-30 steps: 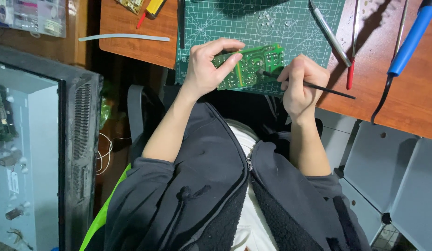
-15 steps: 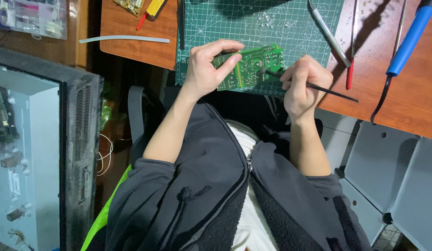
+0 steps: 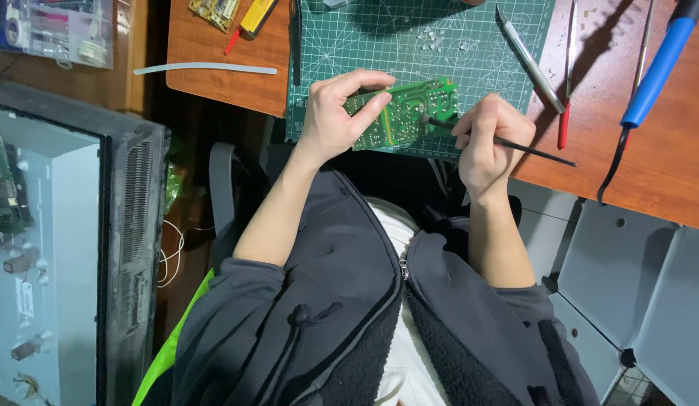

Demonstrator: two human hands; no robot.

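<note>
A green circuit board (image 3: 410, 111) rests on the near edge of a green cutting mat (image 3: 432, 45), solder side up. My left hand (image 3: 336, 113) grips the board's left end between thumb and fingers. My right hand (image 3: 488, 139) holds a thin black tool (image 3: 530, 149) like a pen. Its tip touches the board near its right edge.
On the wooden desk (image 3: 229, 83) lie a craft knife (image 3: 528, 56), a red-tipped probe (image 3: 566, 90), a blue-handled soldering iron (image 3: 654, 68) and a grey strip (image 3: 205, 69). An opened electronics chassis (image 3: 56, 248) stands at the left. Grey panels (image 3: 635, 301) sit at the lower right.
The tool's tip has shifted slightly along the board's right part. My left hand keeps its grip on the board.
</note>
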